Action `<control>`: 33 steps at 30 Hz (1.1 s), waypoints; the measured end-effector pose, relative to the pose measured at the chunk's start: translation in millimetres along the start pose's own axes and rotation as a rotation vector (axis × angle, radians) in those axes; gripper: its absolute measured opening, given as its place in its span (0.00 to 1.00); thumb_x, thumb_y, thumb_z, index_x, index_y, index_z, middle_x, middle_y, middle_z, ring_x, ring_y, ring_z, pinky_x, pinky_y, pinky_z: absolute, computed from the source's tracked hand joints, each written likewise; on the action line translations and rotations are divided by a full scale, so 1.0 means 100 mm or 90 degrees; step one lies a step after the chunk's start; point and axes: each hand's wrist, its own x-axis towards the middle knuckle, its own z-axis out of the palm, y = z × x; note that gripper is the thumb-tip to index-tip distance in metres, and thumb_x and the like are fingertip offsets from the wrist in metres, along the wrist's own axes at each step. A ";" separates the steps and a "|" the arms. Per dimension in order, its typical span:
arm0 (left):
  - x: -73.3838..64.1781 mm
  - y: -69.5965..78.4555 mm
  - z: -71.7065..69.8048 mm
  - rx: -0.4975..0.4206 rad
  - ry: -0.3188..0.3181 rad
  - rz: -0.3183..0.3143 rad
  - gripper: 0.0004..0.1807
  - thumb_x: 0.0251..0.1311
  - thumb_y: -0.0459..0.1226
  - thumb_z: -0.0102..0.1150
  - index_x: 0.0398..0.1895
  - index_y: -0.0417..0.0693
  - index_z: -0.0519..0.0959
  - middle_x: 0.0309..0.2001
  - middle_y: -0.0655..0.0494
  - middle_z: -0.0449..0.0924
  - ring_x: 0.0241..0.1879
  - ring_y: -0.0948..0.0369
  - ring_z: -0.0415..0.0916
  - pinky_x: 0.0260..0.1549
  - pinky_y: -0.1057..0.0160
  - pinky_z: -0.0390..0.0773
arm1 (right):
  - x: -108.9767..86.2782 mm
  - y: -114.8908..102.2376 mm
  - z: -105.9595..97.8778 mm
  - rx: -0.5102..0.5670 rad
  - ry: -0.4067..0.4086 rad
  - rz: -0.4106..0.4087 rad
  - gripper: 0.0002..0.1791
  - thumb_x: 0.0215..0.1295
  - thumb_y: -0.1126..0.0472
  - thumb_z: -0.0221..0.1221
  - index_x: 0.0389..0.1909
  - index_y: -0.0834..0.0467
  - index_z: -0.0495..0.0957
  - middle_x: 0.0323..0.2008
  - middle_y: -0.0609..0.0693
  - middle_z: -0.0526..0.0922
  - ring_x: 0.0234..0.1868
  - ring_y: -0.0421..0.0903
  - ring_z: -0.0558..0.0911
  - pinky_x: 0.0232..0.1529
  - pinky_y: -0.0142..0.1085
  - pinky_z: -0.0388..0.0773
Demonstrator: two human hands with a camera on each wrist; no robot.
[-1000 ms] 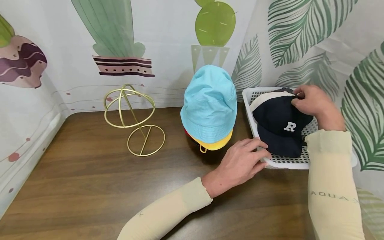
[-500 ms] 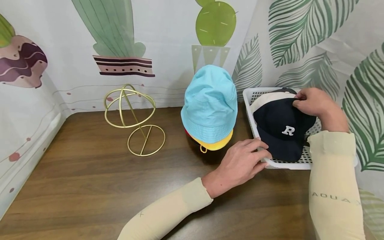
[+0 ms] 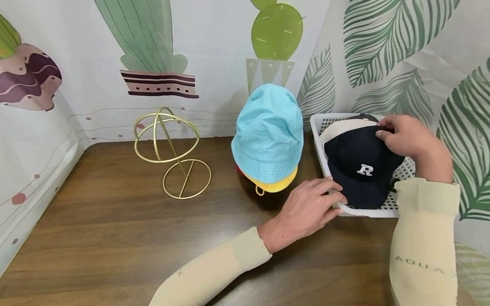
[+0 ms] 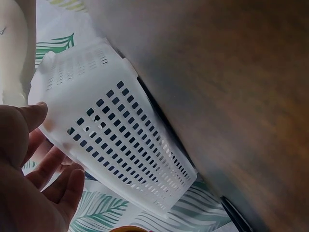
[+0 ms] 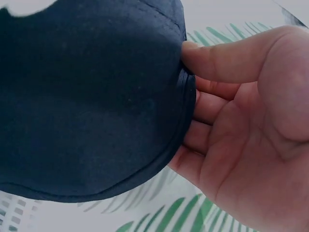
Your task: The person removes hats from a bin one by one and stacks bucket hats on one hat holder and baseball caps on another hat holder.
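Note:
In the head view a navy cap (image 3: 352, 153) with a white letter R lies in a white perforated basket (image 3: 367, 212), brim toward the front. My right hand (image 3: 411, 138) pinches its back edge; in the right wrist view the thumb lies on one face of the navy cloth (image 5: 96, 106) and the fingers behind it. A cream cap (image 3: 340, 127) shows partly beneath, with a dark piece behind it. My left hand (image 3: 306, 210) grips the basket's front left corner. The left wrist view has the thumb by the outer basket wall (image 4: 120, 125) and fingers at the rim.
Left of the basket stands a stack of hats, a light blue bucket hat (image 3: 268, 131) on top and a yellow brim (image 3: 281, 185) below. Further left is a gold wire hat stand (image 3: 186, 178) on the brown wooden table (image 3: 134, 238). A patterned cloth (image 3: 214, 55) hangs behind.
The navy cap has shifted slightly toward the front and its crown's right side outward, with the right hand moving a little right and nearer. More cream cloth shows. The left hand stays put.

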 end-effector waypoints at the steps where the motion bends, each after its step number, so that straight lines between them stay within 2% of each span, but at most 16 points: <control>1: 0.00 0.00 0.00 -0.001 0.000 0.000 0.09 0.71 0.45 0.67 0.52 0.64 0.88 0.60 0.64 0.81 0.70 0.61 0.74 0.70 0.67 0.69 | -0.02 -0.02 0.00 0.001 0.006 0.000 0.21 0.81 0.61 0.49 0.63 0.74 0.71 0.57 0.77 0.76 0.52 0.71 0.75 0.52 0.66 0.72; 12: 0.00 -0.02 0.00 0.034 -0.003 0.012 0.10 0.72 0.47 0.66 0.53 0.64 0.88 0.60 0.64 0.81 0.70 0.62 0.75 0.70 0.68 0.68 | -0.15 -0.15 0.16 0.032 0.114 0.005 0.19 0.81 0.61 0.49 0.62 0.70 0.74 0.55 0.74 0.77 0.52 0.72 0.75 0.52 0.67 0.71; 16: 0.00 -0.01 0.01 0.031 -0.003 0.011 0.10 0.72 0.47 0.66 0.53 0.64 0.88 0.60 0.64 0.81 0.70 0.61 0.75 0.69 0.68 0.69 | -0.19 -0.18 0.20 0.041 0.138 0.012 0.20 0.82 0.61 0.48 0.63 0.70 0.73 0.56 0.75 0.77 0.54 0.73 0.74 0.55 0.68 0.69; 25: 0.00 -0.01 0.00 0.031 -0.010 0.011 0.10 0.73 0.48 0.65 0.53 0.64 0.88 0.60 0.64 0.80 0.70 0.61 0.74 0.70 0.68 0.68 | -0.30 -0.29 0.23 0.069 0.196 0.018 0.21 0.83 0.59 0.48 0.65 0.68 0.74 0.52 0.74 0.80 0.51 0.70 0.77 0.52 0.65 0.70; 28: 0.01 -0.01 0.00 0.036 -0.009 0.012 0.10 0.73 0.48 0.65 0.53 0.65 0.88 0.60 0.64 0.81 0.70 0.61 0.74 0.70 0.68 0.69 | -0.31 -0.32 0.22 0.078 0.212 0.020 0.20 0.82 0.59 0.49 0.64 0.67 0.75 0.55 0.73 0.79 0.52 0.70 0.76 0.52 0.64 0.69; 30: 0.01 -0.01 0.00 0.037 -0.006 0.013 0.10 0.73 0.48 0.65 0.52 0.65 0.88 0.60 0.64 0.81 0.70 0.61 0.74 0.70 0.68 0.69 | -0.33 -0.33 0.21 0.083 0.225 0.019 0.20 0.81 0.59 0.50 0.63 0.67 0.76 0.55 0.72 0.80 0.51 0.69 0.76 0.52 0.62 0.69; 33: 0.01 -0.02 0.01 0.030 -0.002 0.014 0.10 0.73 0.47 0.65 0.52 0.64 0.88 0.60 0.64 0.81 0.70 0.60 0.75 0.70 0.67 0.69 | -0.36 -0.33 0.20 0.089 0.259 0.018 0.19 0.79 0.60 0.52 0.62 0.66 0.79 0.54 0.69 0.83 0.50 0.63 0.77 0.50 0.51 0.69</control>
